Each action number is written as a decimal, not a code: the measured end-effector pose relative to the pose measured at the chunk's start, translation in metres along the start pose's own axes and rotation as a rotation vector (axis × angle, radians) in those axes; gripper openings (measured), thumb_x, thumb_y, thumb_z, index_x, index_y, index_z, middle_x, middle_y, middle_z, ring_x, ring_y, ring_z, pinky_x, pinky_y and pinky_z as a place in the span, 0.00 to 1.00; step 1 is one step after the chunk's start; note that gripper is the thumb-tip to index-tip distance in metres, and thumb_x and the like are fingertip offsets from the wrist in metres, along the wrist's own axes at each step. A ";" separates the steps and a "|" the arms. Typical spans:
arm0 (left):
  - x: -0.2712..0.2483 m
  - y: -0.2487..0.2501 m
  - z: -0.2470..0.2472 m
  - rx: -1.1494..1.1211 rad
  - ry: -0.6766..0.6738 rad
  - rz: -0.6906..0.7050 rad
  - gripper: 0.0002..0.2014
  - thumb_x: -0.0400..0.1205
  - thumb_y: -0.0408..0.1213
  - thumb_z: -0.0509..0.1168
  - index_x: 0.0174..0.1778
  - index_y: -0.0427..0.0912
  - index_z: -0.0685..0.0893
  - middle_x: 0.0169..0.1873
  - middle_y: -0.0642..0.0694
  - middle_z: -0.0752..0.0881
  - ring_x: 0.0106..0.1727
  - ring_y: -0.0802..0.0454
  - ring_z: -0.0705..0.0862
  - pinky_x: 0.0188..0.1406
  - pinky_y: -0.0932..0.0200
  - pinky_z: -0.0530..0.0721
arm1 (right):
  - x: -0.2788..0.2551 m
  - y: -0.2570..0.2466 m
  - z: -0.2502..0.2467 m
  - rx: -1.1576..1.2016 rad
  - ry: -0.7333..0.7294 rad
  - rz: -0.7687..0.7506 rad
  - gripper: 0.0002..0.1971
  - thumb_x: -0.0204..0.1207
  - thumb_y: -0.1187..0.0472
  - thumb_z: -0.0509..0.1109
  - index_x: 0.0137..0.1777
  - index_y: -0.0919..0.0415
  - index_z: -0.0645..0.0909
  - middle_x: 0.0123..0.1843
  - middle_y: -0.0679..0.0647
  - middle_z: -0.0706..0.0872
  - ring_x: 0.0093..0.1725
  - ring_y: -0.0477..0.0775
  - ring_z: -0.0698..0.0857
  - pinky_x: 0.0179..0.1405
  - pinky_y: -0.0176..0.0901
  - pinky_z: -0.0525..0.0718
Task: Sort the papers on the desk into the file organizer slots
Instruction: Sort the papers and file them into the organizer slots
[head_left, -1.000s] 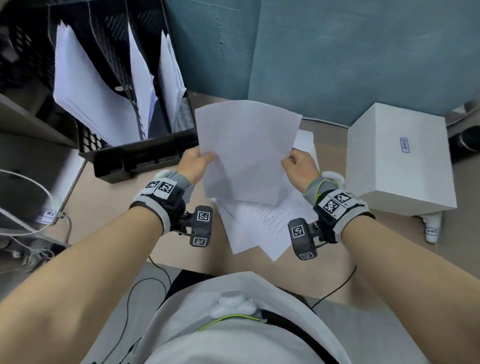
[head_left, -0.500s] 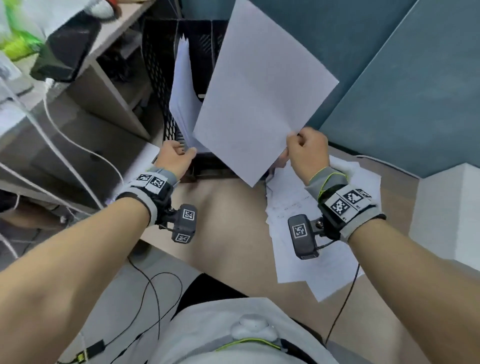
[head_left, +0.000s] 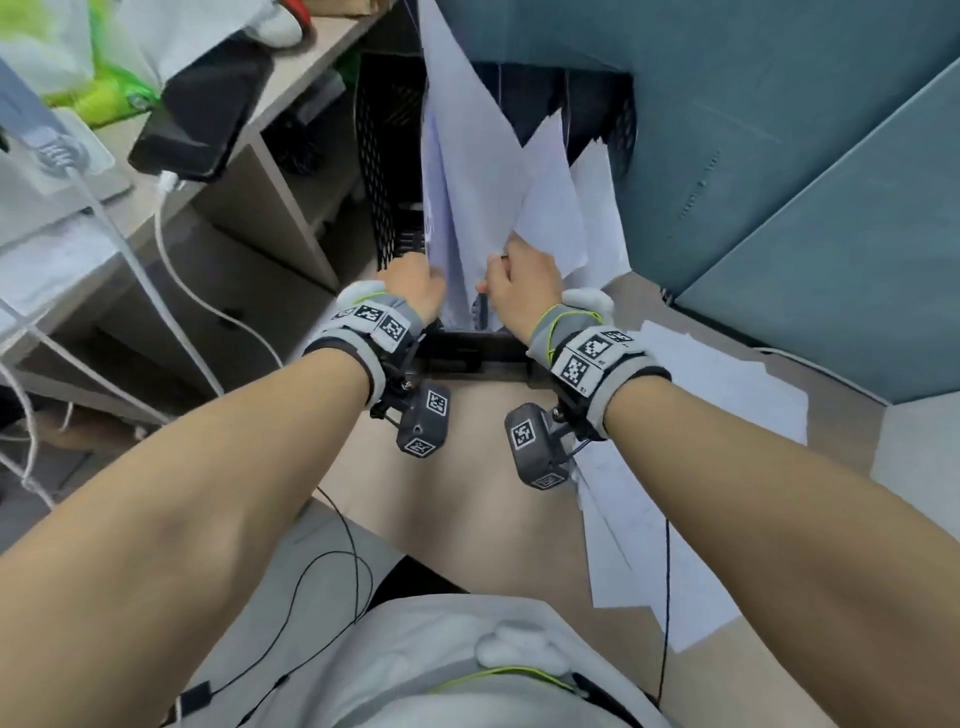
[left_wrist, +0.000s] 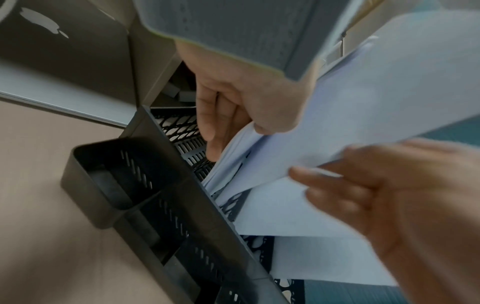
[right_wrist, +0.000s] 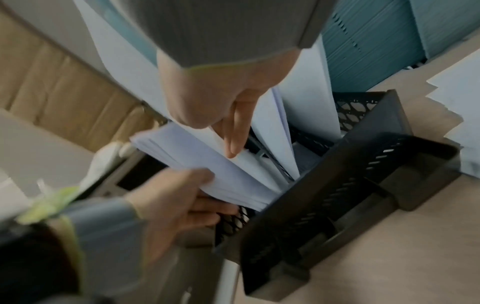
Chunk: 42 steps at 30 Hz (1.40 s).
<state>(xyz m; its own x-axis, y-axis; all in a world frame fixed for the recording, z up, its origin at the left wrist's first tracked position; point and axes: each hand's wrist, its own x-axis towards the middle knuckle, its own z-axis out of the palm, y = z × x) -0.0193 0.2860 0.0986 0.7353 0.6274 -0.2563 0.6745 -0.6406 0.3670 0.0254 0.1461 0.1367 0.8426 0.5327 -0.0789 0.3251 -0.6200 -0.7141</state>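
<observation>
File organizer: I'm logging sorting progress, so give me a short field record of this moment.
organizer: black mesh file organizer, upright at the back of the desk
slots: all hold white sheets
left hand: grips the stack in the leftmost slot
right hand: pinches a sheet at that slot
unsorted: loose papers on the desk, right of the organizer

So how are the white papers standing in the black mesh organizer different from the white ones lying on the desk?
The white papers in the black mesh file organizer stand nearly upright, split among slots; the white papers on the beige desk lie flat in one loose, fanned pile. The left hand and right hand are on the standing papers; nobody touches the desk pile. Both look like plain white sheets.
</observation>
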 end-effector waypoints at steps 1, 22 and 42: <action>-0.001 -0.001 -0.002 -0.002 -0.006 0.003 0.13 0.82 0.41 0.54 0.40 0.36 0.76 0.53 0.33 0.85 0.51 0.35 0.82 0.49 0.50 0.76 | 0.004 0.004 0.010 -0.088 -0.082 0.000 0.12 0.76 0.52 0.50 0.45 0.57 0.73 0.41 0.60 0.89 0.47 0.67 0.87 0.48 0.57 0.84; -0.098 0.094 0.066 -0.299 -0.103 0.590 0.11 0.77 0.52 0.58 0.44 0.54 0.84 0.38 0.56 0.90 0.42 0.54 0.87 0.46 0.52 0.85 | -0.125 0.152 -0.080 0.019 0.000 0.104 0.15 0.78 0.64 0.58 0.54 0.50 0.85 0.52 0.46 0.89 0.55 0.55 0.86 0.58 0.53 0.83; -0.115 0.134 0.213 0.014 -0.675 0.352 0.24 0.74 0.48 0.60 0.68 0.53 0.76 0.61 0.50 0.83 0.55 0.47 0.84 0.54 0.52 0.84 | -0.254 0.354 -0.125 -0.144 -0.683 0.617 0.24 0.86 0.61 0.53 0.82 0.53 0.62 0.86 0.48 0.53 0.84 0.54 0.58 0.81 0.51 0.61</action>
<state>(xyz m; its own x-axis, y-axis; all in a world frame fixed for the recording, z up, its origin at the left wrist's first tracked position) 0.0005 0.0333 -0.0127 0.7849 -0.0196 -0.6193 0.3898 -0.7613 0.5181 -0.0199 -0.2809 -0.0087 0.4638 0.2798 -0.8406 -0.0079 -0.9475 -0.3198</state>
